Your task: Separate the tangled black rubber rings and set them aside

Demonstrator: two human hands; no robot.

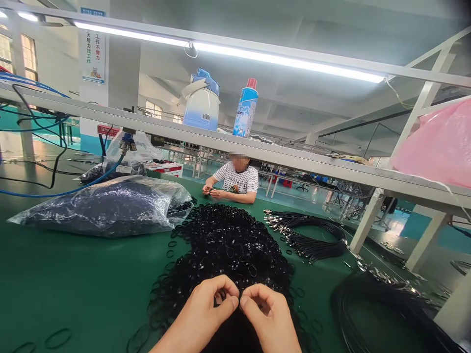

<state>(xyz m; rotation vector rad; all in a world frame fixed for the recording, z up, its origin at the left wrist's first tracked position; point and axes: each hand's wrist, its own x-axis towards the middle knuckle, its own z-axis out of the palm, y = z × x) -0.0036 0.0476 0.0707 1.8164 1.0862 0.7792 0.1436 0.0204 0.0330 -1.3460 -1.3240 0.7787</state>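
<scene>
My left hand (200,309) and my right hand (267,314) sit at the bottom centre, fingers curled, with their tips almost meeting above a large heap of black rubber O-rings (224,245). Whether the fingertips pinch a ring is too small to tell. Loose rings (59,338) lie on the green table mat (91,274). To the right lies a bundle of black cables with metal end fittings (309,240), and a coil of black cable (375,309) sits at the lower right.
A clear plastic bag of dark rings (99,211) lies at the left. A co-worker (235,181) in a striped shirt works across the table. A white overhead shelf rail (235,147) carries a thermos flask (201,100) and a spray can (245,109). Blue hoses (73,184) run at the left.
</scene>
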